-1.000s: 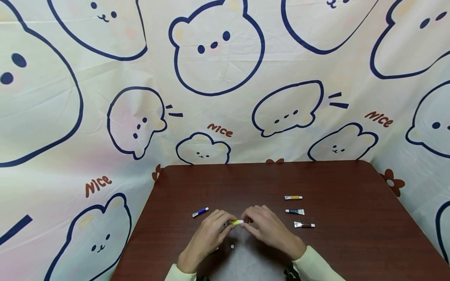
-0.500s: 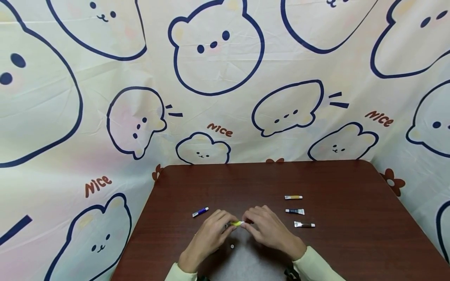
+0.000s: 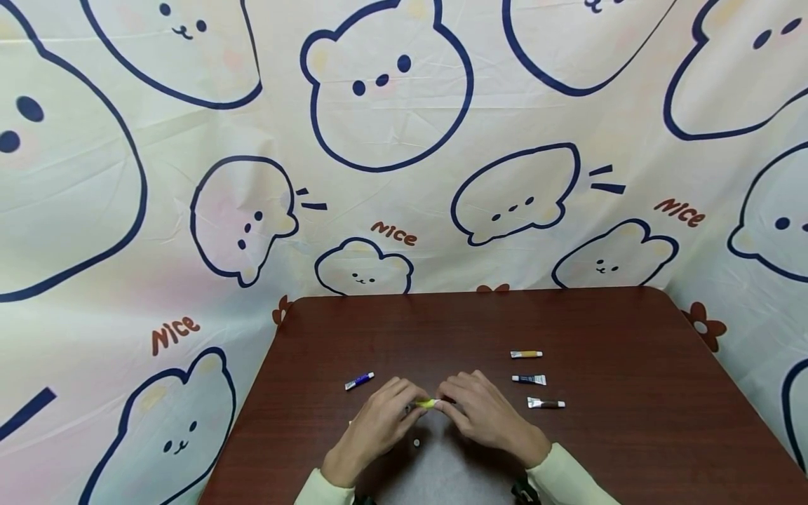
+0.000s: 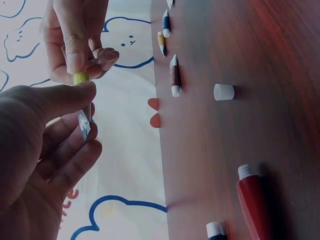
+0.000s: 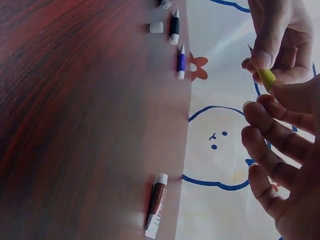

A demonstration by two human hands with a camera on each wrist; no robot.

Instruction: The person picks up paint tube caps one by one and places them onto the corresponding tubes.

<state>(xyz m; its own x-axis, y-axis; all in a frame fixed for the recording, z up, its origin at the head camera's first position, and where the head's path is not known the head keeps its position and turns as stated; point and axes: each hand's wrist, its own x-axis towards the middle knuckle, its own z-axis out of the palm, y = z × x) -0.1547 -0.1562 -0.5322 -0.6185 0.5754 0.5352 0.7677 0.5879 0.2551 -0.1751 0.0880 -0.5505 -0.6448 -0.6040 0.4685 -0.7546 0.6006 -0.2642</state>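
Between the two hands is a small yellow paint tube (image 3: 426, 403), roughly level in the head view. My left hand (image 3: 381, 423) pinches its body between thumb and fingers, and the silver crimped end (image 4: 84, 125) sticks out past the thumb in the left wrist view. My right hand (image 3: 492, 414) pinches the other end with thumb and forefinger; its remaining fingers (image 5: 280, 137) are spread loosely. The right fingertips mostly hide the tube's cap end. A loose white cap (image 3: 416, 442) lies on the table below the hands.
Right of the hands lie an ochre tube (image 3: 527, 354), a dark tube (image 3: 529, 379) and a brown tube (image 3: 546, 403). A purple tube (image 3: 360, 381) lies to the left. The left wrist view adds a red tube (image 4: 254, 205). A patterned cloth (image 3: 391, 203) hangs behind the table.
Both hands and the yellow tube have sunk very slightly. The right fingertips cover more of the tube's white end than before. The tubes on the table stay put.
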